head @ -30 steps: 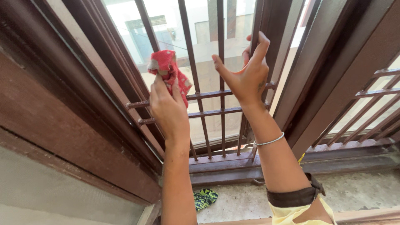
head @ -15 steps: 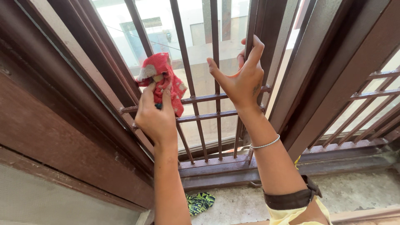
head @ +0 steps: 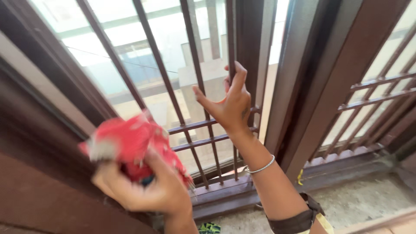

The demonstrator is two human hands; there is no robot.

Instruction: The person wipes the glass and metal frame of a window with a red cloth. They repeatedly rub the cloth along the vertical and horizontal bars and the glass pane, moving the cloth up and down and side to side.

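Bright daylight comes through a brown metal window grille [head: 173, 78] set in a dark brown frame [head: 303, 86]. At lower left the left hand [head: 143, 190], blurred, is clenched around a bunched red cloth [head: 130, 138], in front of the frame and just beside the grille's crossbars. The right hand [head: 229, 108] grips an upright bar [head: 232, 43], its thumb spread; a thin silver bangle [head: 260, 167] circles the wrist.

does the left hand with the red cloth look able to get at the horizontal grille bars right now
Probably yes: the left hand holds the red cloth just left of the horizontal bars, with nothing between them.
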